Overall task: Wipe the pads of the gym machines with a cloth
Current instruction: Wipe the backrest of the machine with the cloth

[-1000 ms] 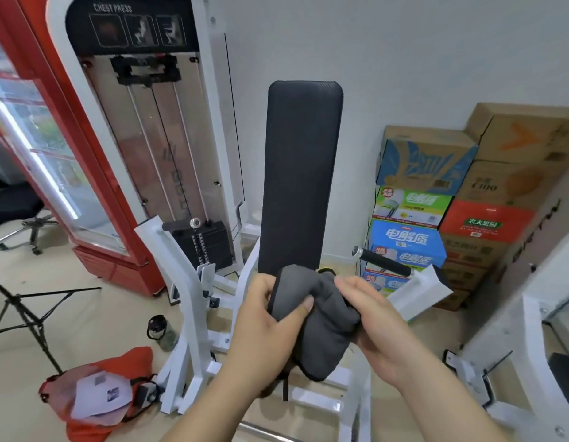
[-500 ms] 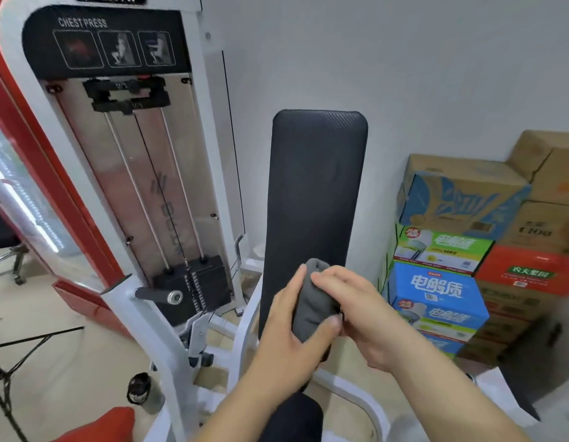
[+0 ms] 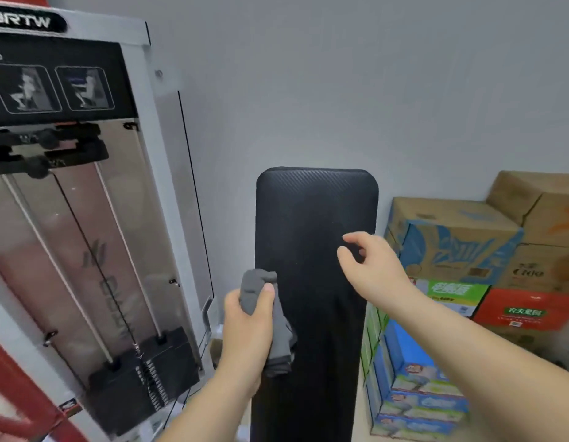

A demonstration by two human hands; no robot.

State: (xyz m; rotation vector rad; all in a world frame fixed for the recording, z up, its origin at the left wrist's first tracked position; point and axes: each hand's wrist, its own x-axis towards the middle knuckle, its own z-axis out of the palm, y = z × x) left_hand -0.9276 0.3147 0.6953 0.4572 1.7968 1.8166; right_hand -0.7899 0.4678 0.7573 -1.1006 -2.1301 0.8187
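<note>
Grey wall point(image 3: 308, 90), 1 pad point(image 3: 315, 218), 1 cloth point(image 3: 256, 283), 2 hands point(image 3: 248, 323) point(image 3: 374, 266)

Soft, even indoor light fills the frame, with no hard shadows on the grey wall point(image 3: 340, 90). The weight machine point(image 3: 85, 234) at the left carries pale pinkish reflections across its clear front. The black back pad point(image 3: 315, 218) is matte, its weave showing only near the top. Motion blur smears the lower left corner and the cardboard boxes point(image 3: 452, 237) at the right. Wide-angle bending tilts the machine's uprights.
</note>
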